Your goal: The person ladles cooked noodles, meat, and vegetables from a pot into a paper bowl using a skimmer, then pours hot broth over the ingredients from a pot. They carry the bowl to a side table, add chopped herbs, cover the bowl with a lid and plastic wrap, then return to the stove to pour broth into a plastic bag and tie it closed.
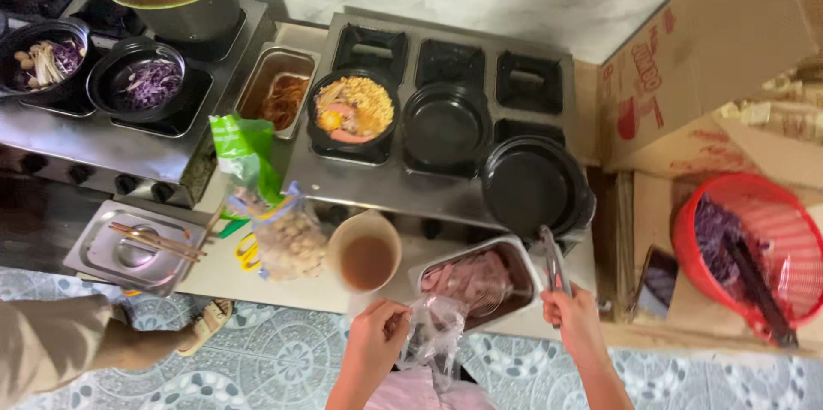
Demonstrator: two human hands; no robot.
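The left hand (377, 337) is curled almost shut, its fingers pinching the edge of a thin, clear, crumpled plastic bag (435, 333) that hangs limp below the counter edge, just in front of the person. The right hand (573, 317) is closed in a fist around the handles of a pair of metal tongs (551, 262), whose slim arms point up and away towards the stove; how far apart their tips stand cannot be told. Between the two hands, on the pale counter (317, 290), sits a rectangular steel tray (474, 277) filled with pale pink sliced meat, a piece of clear film lying over part of it. Just left of the tray stands a round beige bowl (366, 252) of brown liquid, and beyond that a knotted clear bag of small pale balls (287, 238) beside a green packet (244, 153). Behind the tray, on the steel burner stove (446, 75), stand an empty black pot (533, 185), a second empty black pot (446, 125) and a black pot with noodles and toppings (353, 108). At the far right a red basket (754, 247) holds purple cabbage. A sandalled foot (206, 322) of another person shows at the lower left.
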